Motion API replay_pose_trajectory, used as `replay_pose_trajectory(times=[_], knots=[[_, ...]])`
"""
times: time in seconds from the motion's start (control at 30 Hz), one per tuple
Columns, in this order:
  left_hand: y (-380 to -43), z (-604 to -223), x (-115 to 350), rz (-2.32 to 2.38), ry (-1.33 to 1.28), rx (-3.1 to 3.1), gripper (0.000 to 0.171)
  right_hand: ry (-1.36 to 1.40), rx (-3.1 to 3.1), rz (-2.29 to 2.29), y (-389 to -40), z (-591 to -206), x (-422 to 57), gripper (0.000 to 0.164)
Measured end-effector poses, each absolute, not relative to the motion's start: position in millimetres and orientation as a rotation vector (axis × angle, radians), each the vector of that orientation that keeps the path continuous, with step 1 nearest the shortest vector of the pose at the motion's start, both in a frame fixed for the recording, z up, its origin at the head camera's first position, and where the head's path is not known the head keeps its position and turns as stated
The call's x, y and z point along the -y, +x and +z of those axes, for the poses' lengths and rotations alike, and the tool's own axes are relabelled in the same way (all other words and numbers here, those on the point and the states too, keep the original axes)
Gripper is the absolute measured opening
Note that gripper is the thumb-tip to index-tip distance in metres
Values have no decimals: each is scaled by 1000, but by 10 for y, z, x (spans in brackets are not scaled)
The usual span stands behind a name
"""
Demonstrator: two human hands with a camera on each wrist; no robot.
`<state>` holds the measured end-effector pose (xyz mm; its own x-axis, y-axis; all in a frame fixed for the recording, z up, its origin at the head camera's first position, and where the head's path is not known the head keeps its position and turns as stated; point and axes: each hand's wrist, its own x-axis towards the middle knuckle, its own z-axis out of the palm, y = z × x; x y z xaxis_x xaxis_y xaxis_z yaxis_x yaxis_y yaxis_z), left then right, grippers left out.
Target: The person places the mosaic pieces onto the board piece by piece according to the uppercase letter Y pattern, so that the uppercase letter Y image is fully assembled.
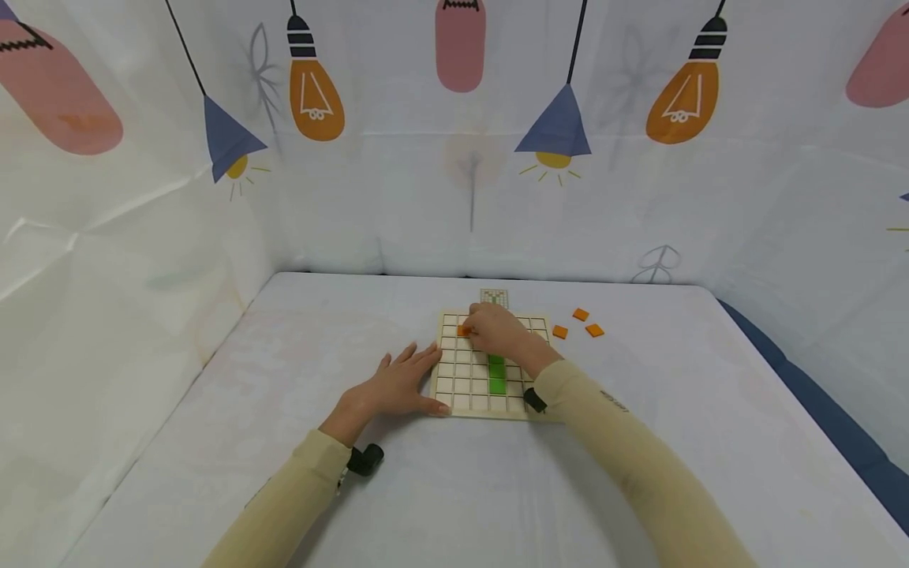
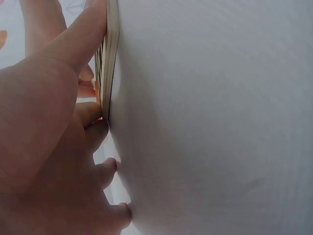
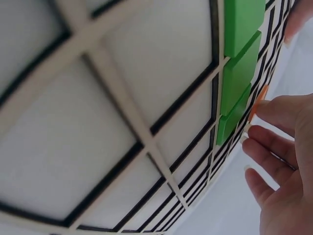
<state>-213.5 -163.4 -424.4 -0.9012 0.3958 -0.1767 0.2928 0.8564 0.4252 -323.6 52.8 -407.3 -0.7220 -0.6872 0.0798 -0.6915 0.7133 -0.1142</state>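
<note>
A pale wooden grid board (image 1: pixel 461 385) lies on the table, with several green tiles (image 1: pixel 497 385) in one column. My left hand (image 1: pixel 398 386) rests with spread fingers along the board's left side, its thumb at the near left corner. Reaching over the far left part of the board, my right hand (image 1: pixel 497 327) has curled fingers and pinches an orange tile (image 1: pixel 462 330) at the grid surface. In the right wrist view the thumb (image 3: pixel 276 110) lies against that orange tile (image 3: pixel 258 103). My right hand and forearm hide part of the grid.
Three loose orange tiles (image 1: pixel 581 314) lie on the white table (image 1: pixel 319 331) to the right of the board. A small card with a printed grid pattern (image 1: pixel 494 295) sits just beyond the board's far edge. A white printed curtain (image 1: pixel 405 197) hangs behind the table.
</note>
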Motion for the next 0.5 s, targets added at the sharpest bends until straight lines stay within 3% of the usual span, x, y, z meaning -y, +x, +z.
replay_pose_trajectory(times=[0.5], knots=[[-2137, -4256, 1637, 561, 521, -2779, 106, 1277, 2802, 170, -3165, -4017, -686, 19]])
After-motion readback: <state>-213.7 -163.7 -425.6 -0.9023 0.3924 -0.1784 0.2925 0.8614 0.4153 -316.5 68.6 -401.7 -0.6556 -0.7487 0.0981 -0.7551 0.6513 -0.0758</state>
